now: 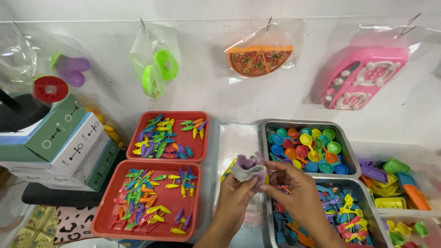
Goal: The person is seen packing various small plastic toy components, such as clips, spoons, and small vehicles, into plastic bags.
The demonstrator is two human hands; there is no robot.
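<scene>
Both hands meet at the lower middle of the head view. My left hand (235, 197) and my right hand (294, 193) together grip a crumpled clear plastic bag (249, 169) with pale purple toy pieces inside. The bag sits above a stack of clear bags (236, 140). Just right of my hands is a metal tray (268, 209) of small coloured toy forks and spoons. Behind it a second metal tray (275, 123) holds small coloured toy plates and ladles.
Two red trays, one far (170, 158) and one near (161, 233), hold small toy vegetables at left. Stacked boxes (69, 142) stand far left. Toy containers (395, 183) lie at right. Bagged toys hang on the wall: green (156, 69), pizza (259, 57), pink stove (363, 76).
</scene>
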